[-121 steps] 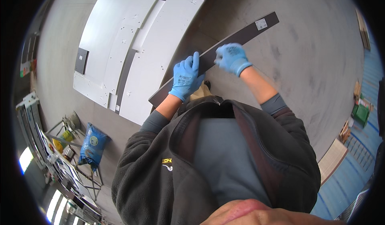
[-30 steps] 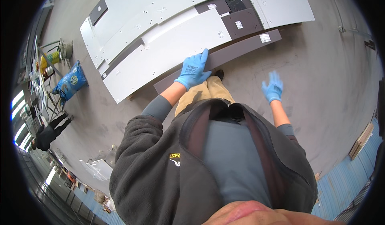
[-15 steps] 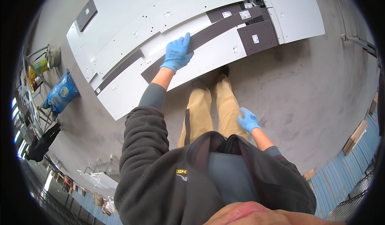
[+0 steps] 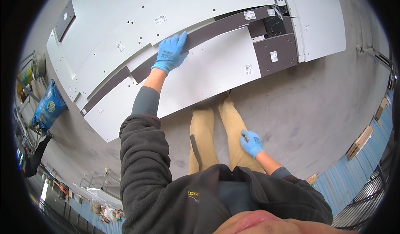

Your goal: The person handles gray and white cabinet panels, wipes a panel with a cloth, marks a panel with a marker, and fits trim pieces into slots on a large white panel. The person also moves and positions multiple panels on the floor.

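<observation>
My left hand (image 4: 168,54), in a blue glove, lies on a long dark brown strip panel (image 4: 216,29) with its fingers stretched out over it. Under and beside that strip is a white panel (image 4: 208,63) with small holes and a label. The strip's far edge lies along a large white drilled panel (image 4: 125,13). My right hand (image 4: 252,143), gloved in blue too, is low beside my right thigh, its fingers loosely bent and apart; nothing shows in it.
A dark panel (image 4: 275,52) and a white panel (image 4: 321,25) lie at the right of the stack. A small dark piece (image 4: 66,20) rests at far left. Left on the floor are a blue sack (image 4: 49,107) and metal frames. Wooden boards (image 4: 360,142) lie at right.
The dark strip has slid away from me, with my left hand on it, toward the large white panel, uncovering more of the near white panel. My right hand stays by my thigh.
</observation>
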The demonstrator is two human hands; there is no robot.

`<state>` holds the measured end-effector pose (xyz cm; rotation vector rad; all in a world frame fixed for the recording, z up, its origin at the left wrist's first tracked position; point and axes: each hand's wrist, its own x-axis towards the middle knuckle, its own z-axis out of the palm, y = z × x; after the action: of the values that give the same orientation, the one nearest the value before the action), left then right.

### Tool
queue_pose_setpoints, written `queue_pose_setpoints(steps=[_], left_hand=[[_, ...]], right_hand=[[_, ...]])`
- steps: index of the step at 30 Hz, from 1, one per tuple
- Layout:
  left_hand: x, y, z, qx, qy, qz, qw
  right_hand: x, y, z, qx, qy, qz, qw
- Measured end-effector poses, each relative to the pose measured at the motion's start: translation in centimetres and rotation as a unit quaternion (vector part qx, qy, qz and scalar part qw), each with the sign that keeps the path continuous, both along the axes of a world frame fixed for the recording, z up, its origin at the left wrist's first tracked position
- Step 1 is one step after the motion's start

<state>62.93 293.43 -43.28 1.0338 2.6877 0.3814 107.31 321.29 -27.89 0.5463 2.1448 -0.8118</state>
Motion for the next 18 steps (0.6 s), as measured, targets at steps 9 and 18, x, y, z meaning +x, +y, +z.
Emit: queue_pose_setpoints(steps=[9, 18], left_hand=[[-1.1, -1.1, -7.0, 0.037, 0.048, 0.026, 0.998], [-0.7, -1.3, -8.8, -0.004, 0.093, 0.160, 0.983]], right_hand=[[-1.0, -0.9, -3.7, 0.049, 0.062, 0.013, 0.997], [-1.2, -1.3, -4.5, 0.064, 0.054, 0.017, 0.996]])
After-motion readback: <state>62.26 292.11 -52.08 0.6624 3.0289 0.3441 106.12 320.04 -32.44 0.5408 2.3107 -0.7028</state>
